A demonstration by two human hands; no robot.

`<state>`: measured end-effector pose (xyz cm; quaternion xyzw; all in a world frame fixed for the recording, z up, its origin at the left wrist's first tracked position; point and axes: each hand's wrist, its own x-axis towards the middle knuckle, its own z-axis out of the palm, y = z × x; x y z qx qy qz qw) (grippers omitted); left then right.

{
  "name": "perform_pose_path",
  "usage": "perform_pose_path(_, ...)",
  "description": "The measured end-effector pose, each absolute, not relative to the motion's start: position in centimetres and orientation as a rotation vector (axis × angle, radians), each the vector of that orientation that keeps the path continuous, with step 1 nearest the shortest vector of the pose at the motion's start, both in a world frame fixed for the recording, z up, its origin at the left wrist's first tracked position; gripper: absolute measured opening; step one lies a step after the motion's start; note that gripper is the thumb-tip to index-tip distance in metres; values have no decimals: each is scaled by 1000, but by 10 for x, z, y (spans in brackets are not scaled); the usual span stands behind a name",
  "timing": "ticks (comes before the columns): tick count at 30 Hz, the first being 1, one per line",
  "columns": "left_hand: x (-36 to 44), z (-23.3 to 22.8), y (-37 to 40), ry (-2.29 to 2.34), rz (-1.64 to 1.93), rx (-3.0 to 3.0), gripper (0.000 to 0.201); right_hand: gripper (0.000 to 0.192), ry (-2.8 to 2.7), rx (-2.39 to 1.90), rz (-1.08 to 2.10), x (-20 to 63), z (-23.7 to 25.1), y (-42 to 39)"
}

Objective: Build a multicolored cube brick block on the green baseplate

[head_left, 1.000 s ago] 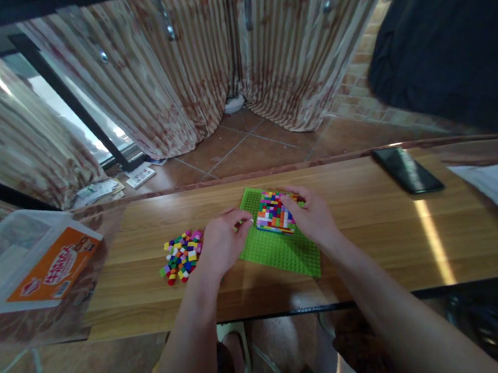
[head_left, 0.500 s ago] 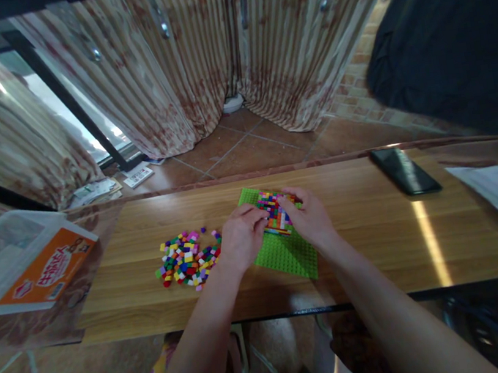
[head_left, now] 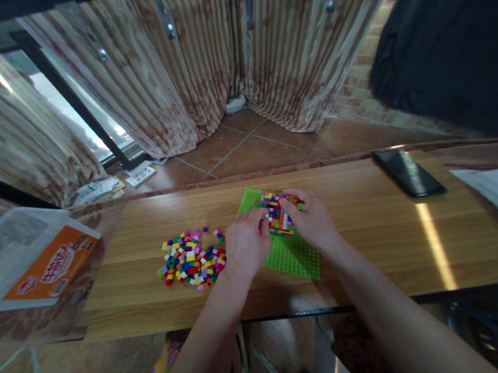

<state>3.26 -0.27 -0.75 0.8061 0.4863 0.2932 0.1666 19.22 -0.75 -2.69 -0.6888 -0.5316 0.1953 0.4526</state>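
Our left hand (head_left: 247,240) bends inward, fingertips bunched at the left edge of the multicoloured plastic brick block (head_left: 277,212); we cannot tell whether they pinch anything. Our right hand (head_left: 311,218) lays thumb and fingers over its right side, grip unclear. The block sits on the green studded plastic baseplate's (head_left: 294,258) far part.

Your plate (head_left: 292,259) was green; your block (head_left: 277,212) and loose bricks (head_left: 191,261) mixed red, yellow, blue, white and pink. Your desk (head_left: 366,231) was wood-grained brown, the phone (head_left: 409,173) black, the curtains (head_left: 195,64) cream with reddish stripes and blotches.
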Motion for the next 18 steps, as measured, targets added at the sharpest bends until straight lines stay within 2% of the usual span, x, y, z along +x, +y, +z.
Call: perform_pose_path(18, 34, -13, -7, 1338, 889, 2411, 17, 40, -1312, -1713, 468, 189, -24, -10)
